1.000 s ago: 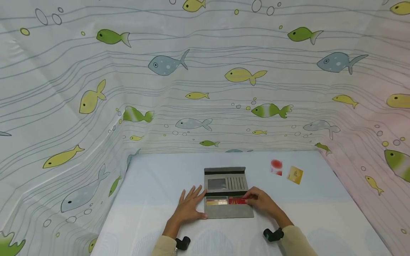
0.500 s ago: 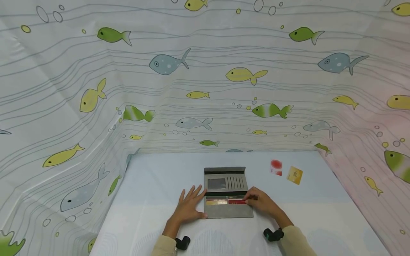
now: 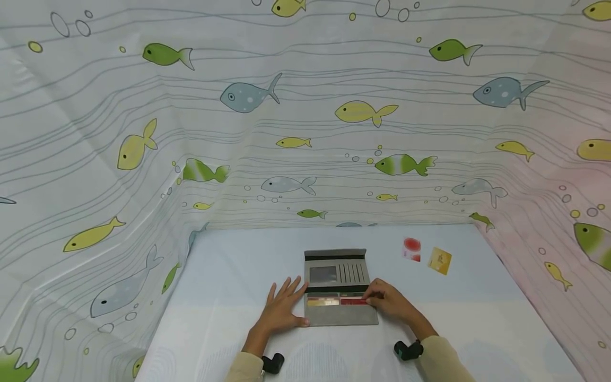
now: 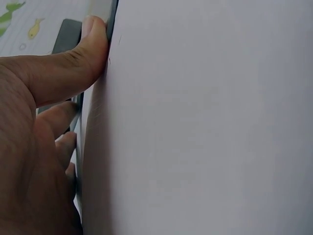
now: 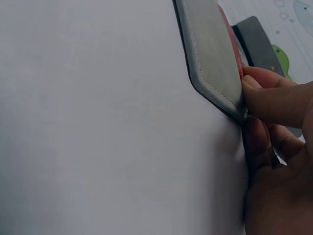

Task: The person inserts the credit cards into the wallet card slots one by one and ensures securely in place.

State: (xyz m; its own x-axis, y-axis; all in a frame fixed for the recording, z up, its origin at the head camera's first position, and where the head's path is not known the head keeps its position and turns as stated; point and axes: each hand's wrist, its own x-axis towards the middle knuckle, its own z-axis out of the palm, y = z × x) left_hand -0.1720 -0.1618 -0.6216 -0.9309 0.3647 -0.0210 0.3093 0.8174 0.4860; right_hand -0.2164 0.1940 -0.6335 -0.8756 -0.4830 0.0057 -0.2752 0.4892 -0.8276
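A grey wallet (image 3: 341, 314) lies unfolded on the white table, with a clear window and a row of slots in its upper half. In its lower half a red card (image 3: 352, 302) sits mostly inside the right pocket, only a strip showing. My right hand (image 3: 393, 303) pinches the red card's right end between thumb and fingers; the right wrist view shows the card's red edge (image 5: 231, 34) at the fingertips. My left hand (image 3: 280, 312) rests with fingers spread at the wallet's left edge, thumb on its lower corner. Left of the red card, a gold-toned card (image 3: 323, 302) sits in the neighbouring pocket.
Two loose cards lie beyond my right hand: a red-and-white card (image 3: 412, 249) and a yellow card (image 3: 439, 260). A fish-print curtain (image 3: 296, 159) surrounds the table (image 3: 238, 260) at the back and sides.
The red card has slid down deeper into its pocket, so less of it shows. My right hand keeps its pinch at the card's end; my left hand stays put.
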